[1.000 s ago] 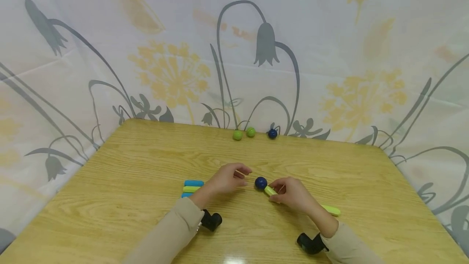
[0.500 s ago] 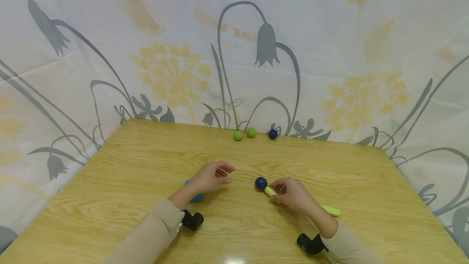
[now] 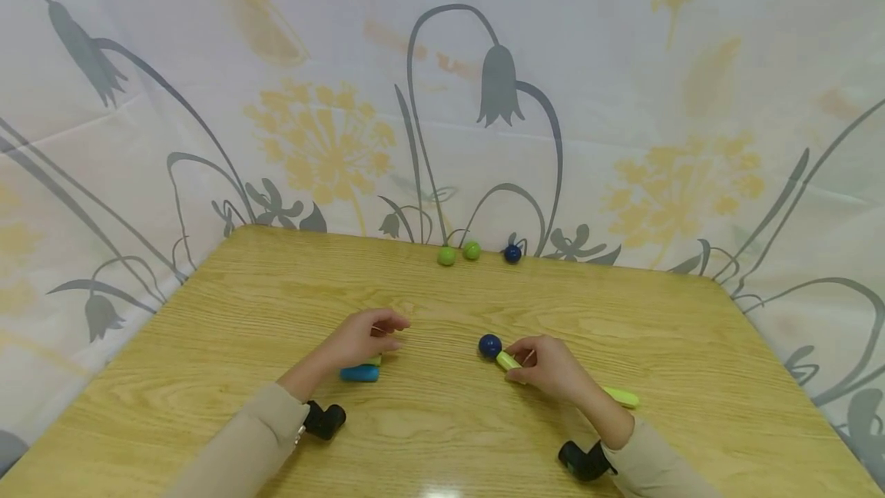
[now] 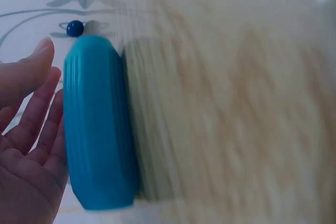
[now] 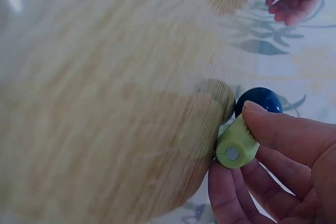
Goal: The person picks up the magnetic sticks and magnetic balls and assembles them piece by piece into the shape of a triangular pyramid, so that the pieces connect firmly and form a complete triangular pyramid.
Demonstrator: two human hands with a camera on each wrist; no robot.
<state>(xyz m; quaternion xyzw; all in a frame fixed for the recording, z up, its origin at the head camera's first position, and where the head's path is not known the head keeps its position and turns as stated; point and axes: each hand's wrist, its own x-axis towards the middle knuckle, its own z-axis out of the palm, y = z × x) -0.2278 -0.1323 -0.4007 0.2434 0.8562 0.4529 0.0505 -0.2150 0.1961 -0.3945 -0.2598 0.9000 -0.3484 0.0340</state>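
Lime-green stick (image 3: 513,362) pinched at its tip by the right hand (image 3: 549,369), dark blue ball (image 3: 489,345) touching its end, looks light, rigid, best gripped mid-shaft, while left hand (image 3: 359,338) hovers relaxed over the blue stick (image 3: 359,373).

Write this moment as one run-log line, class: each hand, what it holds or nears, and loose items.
left hand: over blue stick, no grip | right hand: pinches green stick beside blue ball | far edge: two green balls, another ball
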